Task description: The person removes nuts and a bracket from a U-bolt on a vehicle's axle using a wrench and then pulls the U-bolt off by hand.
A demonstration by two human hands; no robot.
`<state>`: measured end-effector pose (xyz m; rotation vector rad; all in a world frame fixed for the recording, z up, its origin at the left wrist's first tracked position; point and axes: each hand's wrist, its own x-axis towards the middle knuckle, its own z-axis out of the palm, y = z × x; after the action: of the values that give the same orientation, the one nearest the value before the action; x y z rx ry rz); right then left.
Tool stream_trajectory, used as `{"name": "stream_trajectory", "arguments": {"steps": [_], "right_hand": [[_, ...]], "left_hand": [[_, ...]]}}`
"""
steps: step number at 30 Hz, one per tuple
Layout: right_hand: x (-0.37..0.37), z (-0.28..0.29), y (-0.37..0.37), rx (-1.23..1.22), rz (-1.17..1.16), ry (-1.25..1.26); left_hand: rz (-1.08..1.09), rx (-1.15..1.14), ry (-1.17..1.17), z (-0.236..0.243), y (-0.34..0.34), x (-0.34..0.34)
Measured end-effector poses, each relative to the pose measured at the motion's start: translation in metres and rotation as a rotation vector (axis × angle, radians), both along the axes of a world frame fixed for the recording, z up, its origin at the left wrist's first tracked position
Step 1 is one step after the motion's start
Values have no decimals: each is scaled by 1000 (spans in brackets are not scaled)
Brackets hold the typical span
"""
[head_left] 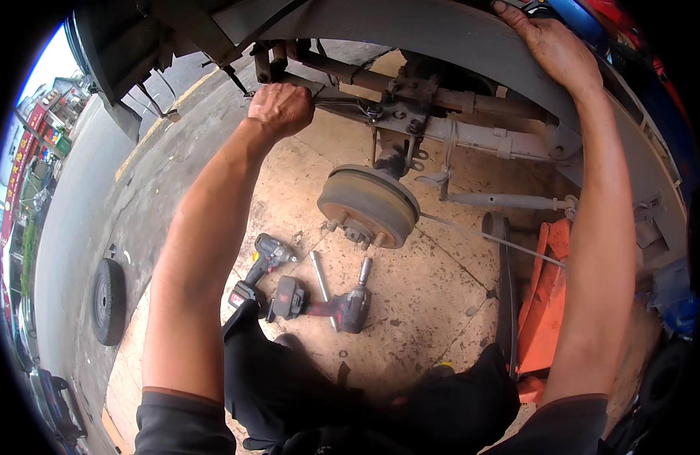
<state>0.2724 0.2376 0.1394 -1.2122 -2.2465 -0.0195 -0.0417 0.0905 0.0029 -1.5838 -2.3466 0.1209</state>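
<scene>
My left hand (pixel 283 108) is closed around the handle of a wrench (pixel 342 101). The wrench's far end meets a nut on the U-bolt plate (pixel 401 114), which clamps the leaf spring (pixel 482 138) over the axle. At the upper right my right hand (pixel 558 54) grips the edge of the grey chassis beam (pixel 441 34); part of its fingers is hidden. Below the plate hangs a rusty brake drum (pixel 369 205) with bare wheel studs.
On the floor lie a cordless impact wrench with a long socket (pixel 351 307), a smaller impact wrench (pixel 268 258) and a metal bar tool (pixel 319 277). A red jack-like stand (pixel 543 296) is at right, a shock absorber (pixel 505 201) above it. A wheel (pixel 108 302) stands at left.
</scene>
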Motion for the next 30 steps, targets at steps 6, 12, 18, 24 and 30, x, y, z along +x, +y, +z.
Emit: {"name": "stream_trajectory", "arguments": {"steps": [6,12,18,24,30], "right_hand": [[11,-3,17,67,-8,-20],[11,1,39,20,63,-65],[23,6,23,-7,44,-184],[10,5,19,-10,38,-148],[9,5,14,-18,36,-136]], "left_hand": [[143,-66,-12,12,-19,64],[131,-386,-69,42,-44,106],[-1,-354,-1106,61,-47,50],[157,15,-1887,32,-69,41],[486,280,-2020,28,-61,110]]}}
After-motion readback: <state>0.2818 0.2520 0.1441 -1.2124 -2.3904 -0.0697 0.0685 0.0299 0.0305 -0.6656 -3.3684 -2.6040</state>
